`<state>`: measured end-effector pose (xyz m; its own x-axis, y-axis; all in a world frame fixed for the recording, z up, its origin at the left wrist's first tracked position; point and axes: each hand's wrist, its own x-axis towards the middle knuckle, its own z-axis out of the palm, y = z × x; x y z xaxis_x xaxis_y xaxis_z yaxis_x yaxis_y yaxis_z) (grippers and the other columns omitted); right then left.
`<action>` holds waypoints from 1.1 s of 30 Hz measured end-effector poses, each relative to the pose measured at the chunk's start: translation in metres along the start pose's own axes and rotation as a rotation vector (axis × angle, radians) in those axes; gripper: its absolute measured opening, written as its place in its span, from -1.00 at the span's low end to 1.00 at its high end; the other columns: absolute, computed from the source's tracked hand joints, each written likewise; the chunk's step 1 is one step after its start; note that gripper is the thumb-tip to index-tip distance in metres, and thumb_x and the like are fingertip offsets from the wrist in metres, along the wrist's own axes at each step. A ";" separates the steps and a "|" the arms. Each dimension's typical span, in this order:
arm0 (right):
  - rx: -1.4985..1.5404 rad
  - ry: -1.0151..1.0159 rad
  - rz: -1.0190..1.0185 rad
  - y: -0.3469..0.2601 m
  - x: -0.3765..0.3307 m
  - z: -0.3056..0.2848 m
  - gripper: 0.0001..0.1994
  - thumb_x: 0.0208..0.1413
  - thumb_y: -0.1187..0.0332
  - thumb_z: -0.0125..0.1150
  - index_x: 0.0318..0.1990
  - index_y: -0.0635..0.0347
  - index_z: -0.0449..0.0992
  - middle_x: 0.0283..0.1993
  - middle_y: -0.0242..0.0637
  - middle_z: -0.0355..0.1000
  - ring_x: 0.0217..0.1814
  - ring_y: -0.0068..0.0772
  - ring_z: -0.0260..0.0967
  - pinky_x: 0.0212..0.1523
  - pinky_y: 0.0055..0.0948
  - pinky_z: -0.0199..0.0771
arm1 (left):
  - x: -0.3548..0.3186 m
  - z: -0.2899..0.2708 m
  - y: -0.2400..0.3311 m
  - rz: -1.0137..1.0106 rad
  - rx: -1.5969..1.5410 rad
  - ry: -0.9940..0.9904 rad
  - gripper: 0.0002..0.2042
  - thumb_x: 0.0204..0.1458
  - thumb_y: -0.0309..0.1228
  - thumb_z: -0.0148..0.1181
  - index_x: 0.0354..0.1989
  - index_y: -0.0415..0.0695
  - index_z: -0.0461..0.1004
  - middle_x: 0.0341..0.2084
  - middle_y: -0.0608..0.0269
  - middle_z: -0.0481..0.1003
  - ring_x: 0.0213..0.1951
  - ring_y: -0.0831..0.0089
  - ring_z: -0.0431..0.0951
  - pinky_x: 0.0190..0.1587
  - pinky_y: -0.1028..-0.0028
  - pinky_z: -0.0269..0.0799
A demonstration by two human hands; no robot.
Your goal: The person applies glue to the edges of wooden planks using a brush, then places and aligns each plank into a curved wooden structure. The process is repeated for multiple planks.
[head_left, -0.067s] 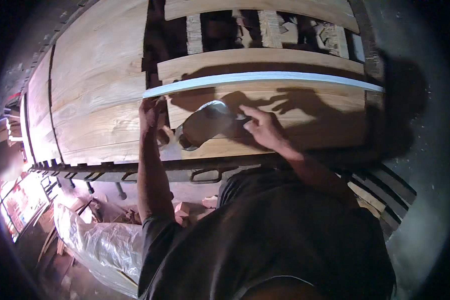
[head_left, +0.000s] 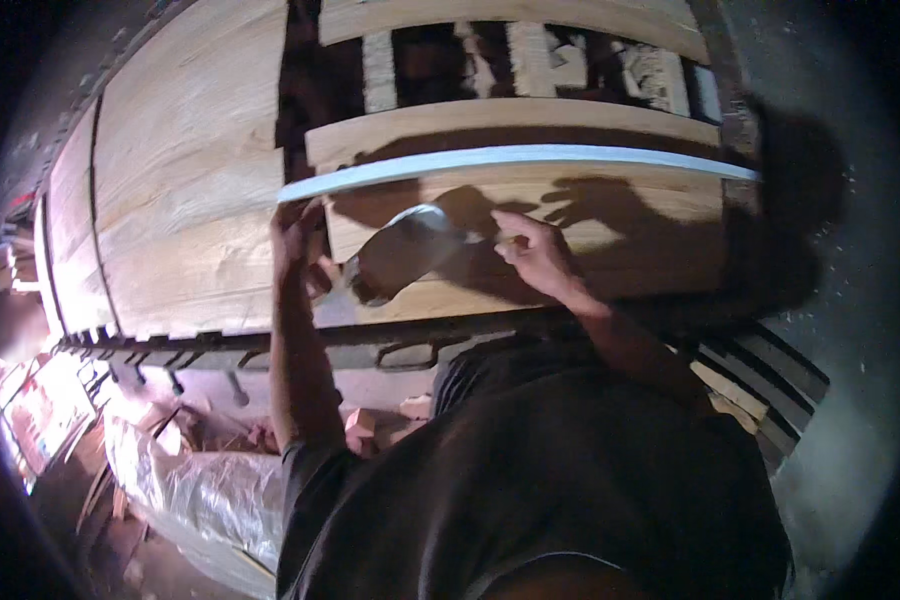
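Note:
A long wooden board with a pale, narrow edge runs across the work table. At its left end, my left hand is closed on it, fingers partly hidden and in shadow. My right hand hovers over the lit wood just on the near side of that edge. Its fingers are bent in a pinch, and whatever is between them is too small to name. Left of the right hand is a rounded brownish shape with a whitish upper rim; I cannot make out what it is.
Wide wooden panels lie on the left of the table. Beyond the board, short wooden crosspieces span dark gaps. Metal handles line the near table edge. Clear plastic sheeting covers something at lower left; stacked strips lie at right.
My right hand has shifted slightly to the right, and its index finger is more bent. My left hand stays at the board's end. The whole view has slid a little.

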<state>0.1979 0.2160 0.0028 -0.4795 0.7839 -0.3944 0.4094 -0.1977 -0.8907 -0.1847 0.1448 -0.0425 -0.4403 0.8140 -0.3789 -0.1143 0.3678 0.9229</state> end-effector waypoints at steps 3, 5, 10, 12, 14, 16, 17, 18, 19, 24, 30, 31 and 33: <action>0.238 0.290 0.219 0.075 -0.008 -0.081 -0.53 0.05 0.50 0.23 0.17 0.26 0.38 0.04 -0.21 0.43 -0.01 -0.38 0.43 -0.10 -0.37 0.55 | 0.000 -0.007 -0.012 0.042 0.023 0.031 -0.66 0.08 -0.45 0.22 0.02 -0.30 0.44 -0.06 0.18 0.53 -0.04 0.44 0.49 0.05 0.44 0.36; 0.514 0.451 0.194 0.126 -0.021 -0.158 -0.52 0.04 0.41 0.25 0.16 0.17 0.36 -0.06 -0.27 0.40 -0.08 -0.33 0.44 -0.12 -0.33 0.57 | -0.001 -0.002 -0.010 0.146 -0.042 -0.009 -0.67 0.09 -0.48 0.22 0.03 -0.27 0.44 -0.07 0.18 0.54 -0.04 0.42 0.49 0.06 0.43 0.34; -0.340 0.929 0.341 0.245 -0.034 -0.375 -0.33 -0.08 0.43 0.33 0.26 0.13 0.26 0.12 -0.28 0.32 0.09 -0.27 0.34 0.05 -0.29 0.44 | 0.011 0.004 -0.018 0.084 0.095 -0.018 -0.69 0.16 -0.40 0.15 0.04 -0.26 0.44 -0.07 0.22 0.52 -0.02 0.48 0.44 0.08 0.42 0.29; -0.739 0.924 0.367 0.266 -0.040 -0.438 -0.26 -0.14 0.50 0.36 0.30 0.14 0.24 0.26 -0.28 0.27 0.20 -0.23 0.28 0.15 -0.25 0.35 | 0.020 0.003 -0.028 -0.013 0.185 0.051 -0.59 0.09 -0.24 0.20 0.05 -0.22 0.44 -0.14 0.28 0.51 -0.16 0.52 0.44 -0.11 0.46 0.33; -0.213 1.101 0.212 0.244 0.000 -0.429 -0.20 -0.20 0.55 0.39 0.31 0.16 0.22 0.23 -0.27 0.28 0.21 -0.23 0.24 0.21 -0.25 0.28 | 0.014 -0.019 -0.028 0.061 0.274 0.079 -0.49 0.03 -0.08 0.25 0.06 -0.17 0.43 -0.22 0.34 0.51 -0.31 0.57 0.46 -0.32 0.52 0.38; 0.247 1.047 0.017 0.234 0.027 -0.425 -0.21 -0.23 0.53 0.41 0.28 0.16 0.25 0.26 -0.30 0.24 0.25 -0.26 0.19 0.25 -0.25 0.21 | 0.016 -0.031 -0.024 0.055 0.397 0.096 -0.51 0.05 -0.10 0.23 0.07 -0.15 0.41 -0.23 0.33 0.50 -0.33 0.58 0.46 -0.36 0.52 0.38; 0.115 0.982 0.025 0.245 0.031 -0.435 -0.22 -0.24 0.51 0.43 0.26 0.15 0.26 0.26 -0.30 0.23 0.25 -0.28 0.18 0.26 -0.25 0.20 | 0.024 -0.042 -0.031 0.050 0.481 0.083 -0.51 0.06 -0.12 0.22 0.08 -0.16 0.40 -0.26 0.32 0.50 -0.35 0.59 0.47 -0.40 0.54 0.39; -0.025 0.926 0.035 0.267 0.026 -0.459 -0.23 -0.24 0.50 0.44 0.25 0.14 0.27 0.27 -0.31 0.22 0.26 -0.30 0.17 0.26 -0.25 0.20 | 0.039 -0.046 -0.042 0.049 0.553 0.054 -0.52 0.08 -0.13 0.21 0.09 -0.16 0.39 -0.28 0.31 0.49 -0.37 0.60 0.47 -0.45 0.56 0.39; -0.192 0.892 0.057 0.289 0.009 -0.488 -0.24 -0.25 0.48 0.45 0.23 0.13 0.28 0.27 -0.31 0.21 0.27 -0.32 0.16 0.27 -0.25 0.19 | 0.045 -0.009 -0.032 0.009 0.387 0.041 -0.56 0.10 -0.18 0.19 0.07 -0.18 0.39 -0.28 0.30 0.49 -0.36 0.58 0.49 -0.42 0.54 0.41; -0.166 0.811 0.014 0.257 0.061 -0.488 -0.29 -0.21 0.37 0.42 0.21 0.12 0.32 0.21 -0.28 0.28 0.25 -0.28 0.19 0.30 -0.28 0.16 | 0.030 0.035 0.052 -0.014 0.145 0.032 -0.53 -0.01 -0.16 0.30 -0.04 -0.23 0.36 -0.38 0.16 0.46 -0.45 0.42 0.52 -0.45 0.47 0.47; -0.229 0.675 0.090 0.201 0.087 -0.514 -0.36 -0.12 0.23 0.35 0.19 0.12 0.37 0.18 -0.24 0.35 0.24 -0.25 0.24 0.33 -0.33 0.13 | 0.079 -0.001 -0.002 0.101 0.524 -0.077 -0.65 0.10 -0.10 0.13 -0.34 -0.21 0.44 -0.38 0.25 0.47 -0.39 0.42 0.50 -0.36 0.43 0.45; -0.233 0.664 0.104 0.194 0.095 -0.515 -0.37 -0.11 0.21 0.34 0.19 0.13 0.38 0.17 -0.23 0.36 0.24 -0.25 0.25 0.33 -0.33 0.12 | 0.090 -0.030 -0.023 0.169 0.626 -0.094 -0.64 0.12 -0.08 0.10 -0.38 -0.21 0.44 -0.38 0.26 0.47 -0.36 0.43 0.50 -0.33 0.42 0.45; -0.287 0.709 0.165 0.176 0.110 -0.518 -0.38 -0.10 0.17 0.34 0.18 0.13 0.40 0.16 -0.23 0.38 0.24 -0.25 0.26 0.32 -0.35 0.14 | 0.121 -0.039 -0.038 0.128 0.339 0.000 -0.72 0.12 -0.19 0.16 -0.22 -0.19 0.51 -0.37 0.26 0.54 -0.33 0.38 0.52 -0.23 0.33 0.47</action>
<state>0.6191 0.5720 -0.0803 0.1756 0.9655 -0.1920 0.6633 -0.2602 -0.7017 -0.2681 0.2114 -0.1205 -0.4317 0.8631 -0.2621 0.2437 0.3914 0.8874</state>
